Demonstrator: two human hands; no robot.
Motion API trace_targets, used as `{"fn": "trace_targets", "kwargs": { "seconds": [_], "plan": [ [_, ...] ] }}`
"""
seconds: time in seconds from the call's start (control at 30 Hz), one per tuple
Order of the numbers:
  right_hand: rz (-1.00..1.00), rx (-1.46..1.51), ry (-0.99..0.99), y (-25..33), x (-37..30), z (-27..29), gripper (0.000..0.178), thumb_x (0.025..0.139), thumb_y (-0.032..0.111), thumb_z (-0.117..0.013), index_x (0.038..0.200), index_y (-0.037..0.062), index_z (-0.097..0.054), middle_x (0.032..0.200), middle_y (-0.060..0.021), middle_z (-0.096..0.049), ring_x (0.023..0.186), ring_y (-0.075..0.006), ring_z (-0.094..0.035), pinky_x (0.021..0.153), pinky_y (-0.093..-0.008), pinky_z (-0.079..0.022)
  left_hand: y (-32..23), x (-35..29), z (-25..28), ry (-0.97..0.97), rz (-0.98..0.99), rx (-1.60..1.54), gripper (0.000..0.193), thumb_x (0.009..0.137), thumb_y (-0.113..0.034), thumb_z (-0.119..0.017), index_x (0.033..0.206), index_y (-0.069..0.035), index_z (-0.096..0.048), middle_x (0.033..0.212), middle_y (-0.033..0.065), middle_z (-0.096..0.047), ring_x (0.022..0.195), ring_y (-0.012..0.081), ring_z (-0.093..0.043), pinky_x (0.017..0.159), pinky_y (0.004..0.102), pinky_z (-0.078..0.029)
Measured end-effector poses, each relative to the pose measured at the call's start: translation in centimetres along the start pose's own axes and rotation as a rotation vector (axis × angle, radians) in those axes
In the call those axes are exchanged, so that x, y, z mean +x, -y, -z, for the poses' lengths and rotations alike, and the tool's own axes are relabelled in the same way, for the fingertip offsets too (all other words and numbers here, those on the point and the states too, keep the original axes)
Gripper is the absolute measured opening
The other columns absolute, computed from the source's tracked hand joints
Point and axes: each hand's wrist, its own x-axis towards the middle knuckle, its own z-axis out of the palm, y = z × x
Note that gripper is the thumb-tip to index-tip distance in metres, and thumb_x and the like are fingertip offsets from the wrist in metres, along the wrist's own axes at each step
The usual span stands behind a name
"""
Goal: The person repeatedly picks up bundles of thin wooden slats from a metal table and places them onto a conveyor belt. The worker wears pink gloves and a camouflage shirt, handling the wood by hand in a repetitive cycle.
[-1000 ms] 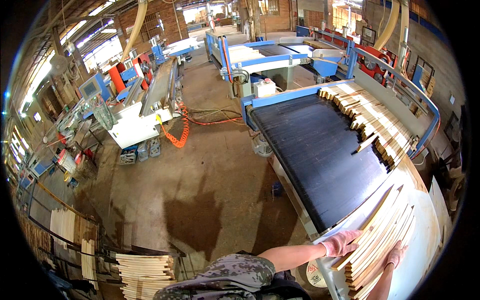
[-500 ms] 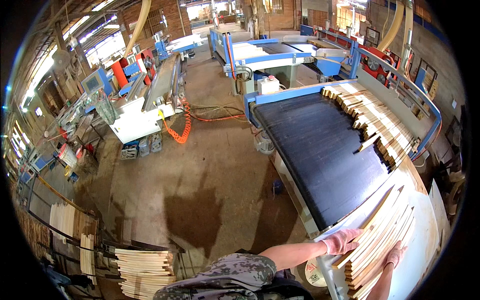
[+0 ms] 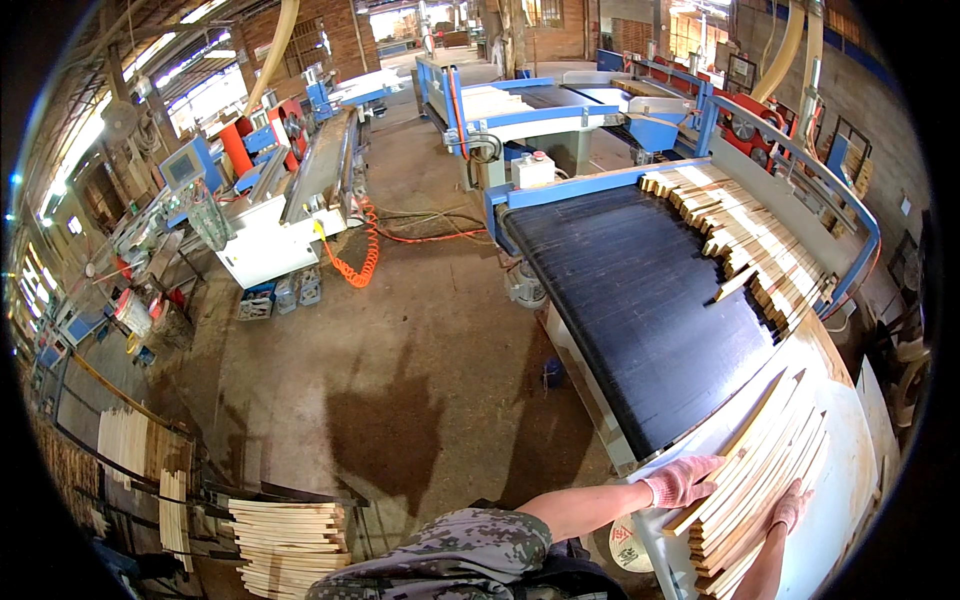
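A layered bundle of pale wooden strips [image 3: 752,478] lies on the white tabletop [image 3: 842,425] at the lower right. My left hand [image 3: 683,481], in a pink knit glove, grips the left side of the bundle with its fingertips on the outer strips. On the opposite side my right hand [image 3: 790,506], gloved alike, holds the right edge, its fingers pointing away from me. The bundle is squeezed between both hands. The undersides of the strips and part of my fingers are hidden.
Beyond the tabletop a black conveyor belt [image 3: 640,310] carries a row of wooden strips [image 3: 745,235] along its right side, beside a blue rail [image 3: 850,210]. More strips [image 3: 288,545] are stacked at the lower left. An orange coiled hose [image 3: 362,265] hangs by a white machine [image 3: 268,243].
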Motion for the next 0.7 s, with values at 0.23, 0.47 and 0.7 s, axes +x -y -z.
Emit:
{"fn": "trace_targets", "kwargs": {
  "seconds": [0.23, 0.47, 0.7],
  "plan": [
    [0.001, -0.044, -0.069, 0.0, 0.2, -0.7, 0.09, 0.107, 0.063, -0.052, 0.17, 0.003, -0.03, 0.15, -0.0313, -0.06, 0.135, -0.045, -0.062, 0.115, -0.0472, -0.046, 1.0, 0.1, -0.6, -0.02, -0.034, 0.003, 0.068, 0.109, -0.037, -0.059, 0.159, 0.006, -0.043, 0.159, 0.0282, -0.051, 0.149, 0.0413, -0.048, 0.127, 0.0413, -0.035],
    [-0.046, 0.025, -0.044, 1.8, -2.0, 0.0, 0.09, 0.107, 0.063, -0.053, 0.17, 0.004, -0.029, 0.148, -0.0305, -0.062, 0.132, -0.0445, -0.065, 0.113, -0.0479, -0.047, 1.1, 0.0, -0.5, -0.011, -0.005, -0.014, 0.067, 0.109, -0.037, -0.06, 0.159, 0.005, -0.044, 0.159, 0.0265, -0.052, 0.147, 0.0406, -0.05, 0.126, 0.0413, -0.038],
    [-0.028, 0.015, -0.059, 1.3, -1.6, 0.5, 0.088, 0.107, 0.06, -0.052, 0.171, 0.0039, -0.027, 0.153, -0.0291, -0.059, 0.133, -0.0426, -0.064, 0.113, -0.0473, -0.048, 1.2, 0.1, -0.8, -0.025, -0.036, -0.034, 0.068, 0.11, -0.039, -0.058, 0.16, 0.004, -0.044, 0.158, 0.0275, -0.053, 0.146, 0.041, -0.051, 0.125, 0.0419, -0.038]
  ]
}}
